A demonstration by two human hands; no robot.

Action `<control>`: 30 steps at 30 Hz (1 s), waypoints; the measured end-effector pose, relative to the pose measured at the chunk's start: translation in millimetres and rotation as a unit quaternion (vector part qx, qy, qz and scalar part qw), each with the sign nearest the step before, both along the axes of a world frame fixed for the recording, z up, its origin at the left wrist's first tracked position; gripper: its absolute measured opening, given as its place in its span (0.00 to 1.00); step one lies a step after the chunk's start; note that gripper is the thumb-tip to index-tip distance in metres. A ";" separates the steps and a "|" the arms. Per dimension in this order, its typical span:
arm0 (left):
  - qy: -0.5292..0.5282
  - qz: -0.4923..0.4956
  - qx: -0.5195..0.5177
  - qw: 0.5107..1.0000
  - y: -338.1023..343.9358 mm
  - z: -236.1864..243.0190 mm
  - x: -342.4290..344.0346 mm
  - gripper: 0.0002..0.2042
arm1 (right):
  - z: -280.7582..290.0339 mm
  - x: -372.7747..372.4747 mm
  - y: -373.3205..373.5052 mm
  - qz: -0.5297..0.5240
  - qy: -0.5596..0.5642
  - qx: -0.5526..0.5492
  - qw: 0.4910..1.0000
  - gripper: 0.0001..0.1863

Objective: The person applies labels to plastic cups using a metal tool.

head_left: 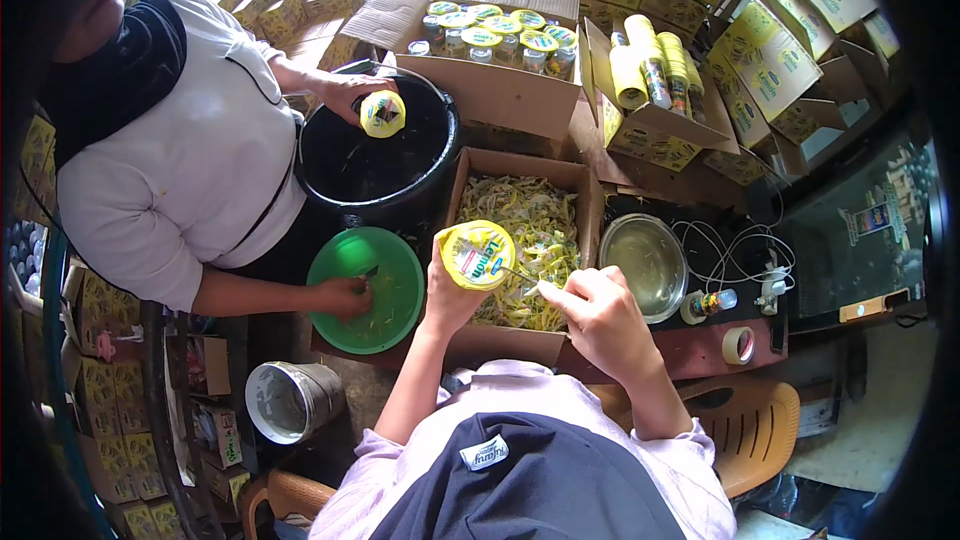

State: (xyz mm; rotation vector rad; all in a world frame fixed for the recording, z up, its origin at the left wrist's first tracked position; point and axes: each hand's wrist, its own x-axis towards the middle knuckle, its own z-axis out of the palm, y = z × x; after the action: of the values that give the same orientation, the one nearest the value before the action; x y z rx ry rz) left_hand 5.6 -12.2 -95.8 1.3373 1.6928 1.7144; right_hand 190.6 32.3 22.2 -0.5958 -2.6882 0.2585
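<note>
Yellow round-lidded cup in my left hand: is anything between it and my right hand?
Only the thin metal tool held in your right hand, reaching toward the cup's right edge; the brown cardboard box of yellow-green scraps lies below.

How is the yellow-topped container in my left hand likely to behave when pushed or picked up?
The yellow-topped container may roll if laid on its side, since its top is round. It is probably light, because the left hand alone seems to support it. Its smooth-looking top might be slippery.
</note>
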 end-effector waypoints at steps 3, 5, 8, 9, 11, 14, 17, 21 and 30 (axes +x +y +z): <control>-0.021 -0.009 -0.006 1.000 0.5 4.3 1.8 0.32 | 6.6 2.6 0.7 0.000 -0.009 0.001 1.000 0.15; -0.047 -0.016 -0.016 0.999 0.2 7.6 2.7 0.31 | 7.8 2.7 1.0 -0.002 -0.014 0.002 1.000 0.15; -0.032 -0.015 -0.016 0.999 0.7 8.4 3.3 0.31 | 9.0 2.4 1.1 -0.002 -0.024 0.002 1.000 0.15; -0.028 -0.012 -0.016 0.999 1.4 7.3 3.5 0.31 | 10.5 2.7 1.1 -0.003 -0.029 0.005 1.000 0.14; -0.024 -0.006 -0.017 1.000 1.0 5.0 2.4 0.31 | 11.3 2.0 1.6 -0.001 -0.034 0.007 0.999 0.14; -0.023 -0.002 -0.012 1.000 1.8 3.1 1.9 0.31 | 14.4 4.0 3.4 -0.002 -0.025 0.008 1.000 0.15; -0.038 -0.015 -0.008 0.999 1.1 2.1 -0.3 0.31 | 18.6 6.3 8.4 0.007 0.004 0.000 1.000 0.15; -0.131 -0.148 -0.014 0.980 -1.9 2.3 -7.2 0.30 | 17.7 6.1 23.3 0.022 0.053 -0.015 0.998 0.18; -0.175 -0.342 -0.007 0.923 -10.0 14.7 1.2 0.30 | -1.8 0.3 38.4 0.115 0.093 -0.056 0.987 0.19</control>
State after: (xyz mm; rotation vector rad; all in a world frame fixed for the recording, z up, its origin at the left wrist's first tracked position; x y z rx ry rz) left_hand 6.8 -22.2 -81.1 1.3028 0.8840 1.3988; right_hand 190.9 70.7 20.4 -0.2740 -2.5703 0.5035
